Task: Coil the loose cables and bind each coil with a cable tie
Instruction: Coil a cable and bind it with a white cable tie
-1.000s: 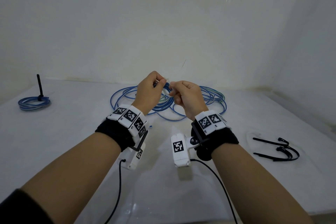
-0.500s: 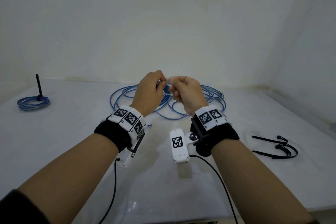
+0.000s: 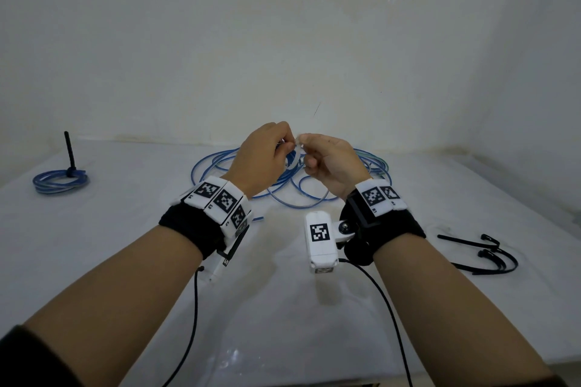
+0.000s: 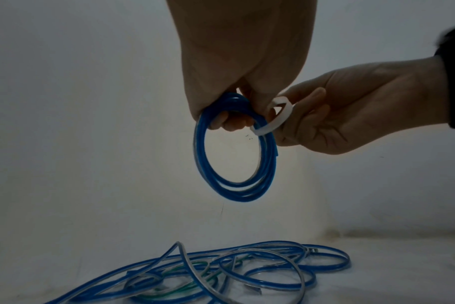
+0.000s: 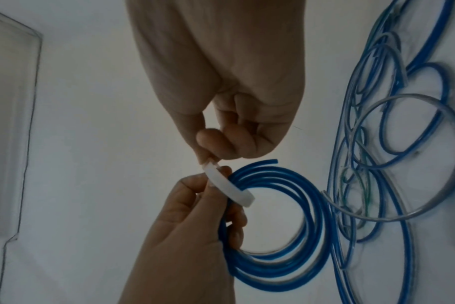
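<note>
The head view shows both hands raised a little higher above the white surface (image 3: 94, 261) than half a second ago, and drawn closer together over the heap of loose blue and clear cables (image 3: 361, 173). A white flat plastic cable tie (image 4: 275, 119) is now seen bent in an arc between them, where a second ago only blue strands showed at the fingertips. From this it is judged that binding of the small blue cable coil (image 4: 234, 164) has been started but not closed; no locked loop can be made out.

The coil is gripped at its top by the left hand (image 3: 261, 160), whose fingers are curled round the bundled strands. It hangs upright in the air above the loose heap, its plane near vertical, its open ring facing the left wrist camera, and one free cable end sticks out beside the grip. One end of the tie is pinched between thumb and forefinger of the right hand (image 3: 327, 160). The tie's long axis runs across the strands, curving from the right fingertips down to the coil's upper edge, which it touches.

A bound blue coil with an upright black tie tail (image 3: 61, 181) lies far left; spare black cable ties (image 3: 484, 256) lie at the right.
</note>
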A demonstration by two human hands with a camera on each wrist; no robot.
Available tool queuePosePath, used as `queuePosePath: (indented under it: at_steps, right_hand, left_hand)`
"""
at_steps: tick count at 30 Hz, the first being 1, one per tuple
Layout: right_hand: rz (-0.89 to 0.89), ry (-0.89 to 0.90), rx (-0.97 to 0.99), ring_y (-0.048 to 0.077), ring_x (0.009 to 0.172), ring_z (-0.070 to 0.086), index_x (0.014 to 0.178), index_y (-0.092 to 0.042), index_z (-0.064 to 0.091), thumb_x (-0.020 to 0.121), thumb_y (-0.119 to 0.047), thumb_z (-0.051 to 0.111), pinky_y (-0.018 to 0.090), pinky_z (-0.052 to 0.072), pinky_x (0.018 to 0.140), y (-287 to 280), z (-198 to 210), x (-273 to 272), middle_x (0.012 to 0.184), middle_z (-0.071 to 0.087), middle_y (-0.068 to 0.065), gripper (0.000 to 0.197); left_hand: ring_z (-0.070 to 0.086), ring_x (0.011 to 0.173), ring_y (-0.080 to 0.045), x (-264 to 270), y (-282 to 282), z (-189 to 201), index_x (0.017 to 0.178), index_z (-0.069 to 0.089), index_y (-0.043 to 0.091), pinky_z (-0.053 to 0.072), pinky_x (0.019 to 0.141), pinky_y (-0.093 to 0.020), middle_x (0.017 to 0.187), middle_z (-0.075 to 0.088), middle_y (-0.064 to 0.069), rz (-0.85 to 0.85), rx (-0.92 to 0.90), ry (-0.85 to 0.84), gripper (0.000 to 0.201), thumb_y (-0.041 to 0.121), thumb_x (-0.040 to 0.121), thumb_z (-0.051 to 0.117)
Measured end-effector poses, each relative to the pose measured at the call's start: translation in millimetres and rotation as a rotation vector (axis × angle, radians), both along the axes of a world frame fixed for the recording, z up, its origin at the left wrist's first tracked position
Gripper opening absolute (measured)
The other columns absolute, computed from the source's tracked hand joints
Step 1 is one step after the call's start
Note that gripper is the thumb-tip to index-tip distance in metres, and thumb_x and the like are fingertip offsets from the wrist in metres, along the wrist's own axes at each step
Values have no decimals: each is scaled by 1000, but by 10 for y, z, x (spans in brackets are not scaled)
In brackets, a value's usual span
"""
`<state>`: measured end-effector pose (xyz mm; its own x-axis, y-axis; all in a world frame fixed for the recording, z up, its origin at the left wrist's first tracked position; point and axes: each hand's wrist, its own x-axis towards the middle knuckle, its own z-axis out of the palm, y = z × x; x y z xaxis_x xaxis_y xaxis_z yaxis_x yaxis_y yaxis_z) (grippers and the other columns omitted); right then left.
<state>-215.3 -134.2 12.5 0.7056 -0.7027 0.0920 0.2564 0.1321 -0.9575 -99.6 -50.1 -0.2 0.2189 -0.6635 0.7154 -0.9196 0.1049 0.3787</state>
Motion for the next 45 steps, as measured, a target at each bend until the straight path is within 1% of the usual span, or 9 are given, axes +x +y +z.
queuePosePath:
  at_steps: [7,14,18,30,33,35,36,39,45]
  right_hand:
    - [-196,-15,158,6,35,31,70,-10,47,92,-5,50,16,20,36,-169,55,14,61,34,1,23]
    - [-12,130,-129,11,53,43,79,-8,59,92,-14,58,18,38,44,-115,35,-87,70,55,3,15]
    - [-150,192,-346,11,55,56,78,-12,56,94,-13,53,19,45,51,-131,-13,-64,69,58,3,16]
    - [-330,195,-335,18,54,55,74,-10,52,92,-7,55,22,47,46,-247,-110,9,69,58,7,18]
    - [-296,204,-344,12,50,50,74,-13,54,92,-11,57,18,43,43,-261,-85,-18,65,57,4,19]
    - [-283,204,-339,10,50,51,74,-13,55,92,-11,57,18,44,44,-261,-77,-34,64,56,3,18]
    - [-283,203,-333,10,49,51,74,-12,55,92,-10,56,18,43,44,-263,-78,-39,64,55,3,18]
    - [-304,209,-334,7,42,51,76,-8,55,92,-7,55,16,40,40,-282,-88,-46,62,55,4,16]
    - [-354,288,-369,11,45,46,66,-10,49,91,-7,58,21,41,43,-332,-68,-47,57,51,4,26]
  left_hand:
    - [41,63,-1,-129,34,-44,82,53,9,30,58,-10,68,44,14,-96,72,35,11,6,92,49]
    - [38,54,-7,-153,-14,-172,82,50,13,29,50,-15,62,45,7,-56,142,208,13,11,94,48]
    - [40,61,-6,-224,-34,-150,87,55,6,31,54,-12,69,45,5,-48,128,223,15,14,96,47]
    - [37,55,-6,-308,-14,-132,88,54,10,31,49,-11,62,46,11,-103,180,488,17,20,98,44]
    - [52,70,-9,-317,-10,-112,99,60,11,38,63,-8,77,58,4,-125,196,582,18,20,98,45]
    - [59,88,-14,-319,-10,-109,106,63,9,43,80,-22,94,65,-4,-151,199,602,22,20,98,45]
    - [59,87,-9,-328,-6,-103,106,63,8,44,79,-23,93,65,-4,-161,207,596,23,21,97,46]
    - [52,61,13,-369,4,-93,107,61,7,37,61,-3,76,56,10,-216,212,596,20,19,94,53]
    - [48,53,13,-392,38,-74,98,60,8,34,54,-3,68,51,12,-228,194,482,10,14,94,54]
